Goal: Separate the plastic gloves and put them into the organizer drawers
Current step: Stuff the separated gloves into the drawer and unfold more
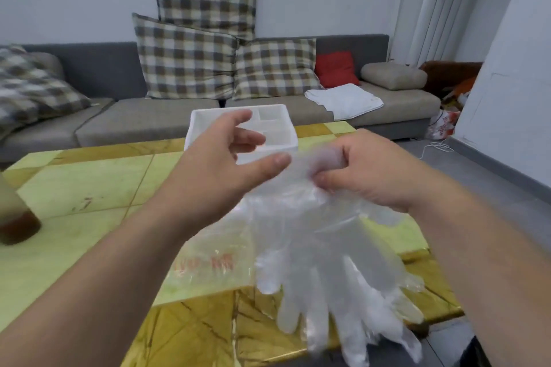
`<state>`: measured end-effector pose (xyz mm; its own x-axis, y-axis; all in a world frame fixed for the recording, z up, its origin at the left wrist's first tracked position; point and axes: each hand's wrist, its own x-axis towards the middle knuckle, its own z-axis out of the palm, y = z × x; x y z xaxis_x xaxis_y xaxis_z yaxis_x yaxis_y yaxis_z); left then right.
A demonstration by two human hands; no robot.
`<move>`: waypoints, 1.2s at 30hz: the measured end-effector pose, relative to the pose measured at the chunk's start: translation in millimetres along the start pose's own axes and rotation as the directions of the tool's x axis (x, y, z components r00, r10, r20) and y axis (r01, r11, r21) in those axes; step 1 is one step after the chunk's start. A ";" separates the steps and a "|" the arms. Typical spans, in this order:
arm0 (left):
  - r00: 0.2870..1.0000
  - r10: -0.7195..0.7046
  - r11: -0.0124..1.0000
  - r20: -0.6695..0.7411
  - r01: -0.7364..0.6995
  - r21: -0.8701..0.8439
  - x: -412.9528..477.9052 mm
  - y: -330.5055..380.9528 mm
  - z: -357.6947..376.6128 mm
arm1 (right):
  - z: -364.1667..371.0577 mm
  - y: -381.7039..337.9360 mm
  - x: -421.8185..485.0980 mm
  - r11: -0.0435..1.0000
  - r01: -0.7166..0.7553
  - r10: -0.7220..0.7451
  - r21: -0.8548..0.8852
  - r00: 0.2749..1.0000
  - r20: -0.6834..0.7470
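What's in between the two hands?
In the head view, the top edge of the bunch of clear plastic gloves fills that gap. The right hand pinches it, and the open left hand reaches toward it.

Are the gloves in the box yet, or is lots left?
Nothing looks done: the white plastic organizer looks empty where visible. In hand: the right hand pinches a bunch of clear plastic gloves, with the open left hand close beside. Left: separating and stowing them.

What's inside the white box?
The box shows white dividers, with nothing between them where visible. The left hand covers its front and middle, so that part is unknown.
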<state>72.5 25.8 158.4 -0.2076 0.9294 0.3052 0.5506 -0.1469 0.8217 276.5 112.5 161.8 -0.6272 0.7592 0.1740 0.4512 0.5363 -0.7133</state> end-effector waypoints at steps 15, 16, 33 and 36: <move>0.950 -0.299 0.904 0.095 0.314 -0.291 82.5 4.0 -27.0 | -40.3 -48.9 58.5 0.905 -0.173 -0.014 -0.389 0.901 -0.434; 0.927 -0.370 0.857 0.056 0.364 -0.366 86.4 -3.2 -23.8 | -36.6 -51.8 58.3 0.893 -0.167 -0.102 -0.418 0.829 -0.550; 0.861 -0.424 0.782 -0.279 0.504 0.366 84.4 -97.4 -26.3 | 90.4 22.8 109.3 0.794 0.090 0.091 -0.602 0.960 0.264; 0.869 -0.405 0.725 -0.284 0.494 0.479 81.2 -96.6 -37.3 | 92.3 25.3 117.1 0.774 0.163 0.079 -0.612 0.934 0.348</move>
<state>-27.8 102.8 121.7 -0.6328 0.7712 0.0688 0.6840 0.5151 0.5165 155.9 181.0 101.4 -0.7712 0.6230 -0.1305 0.6357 0.7644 -0.1076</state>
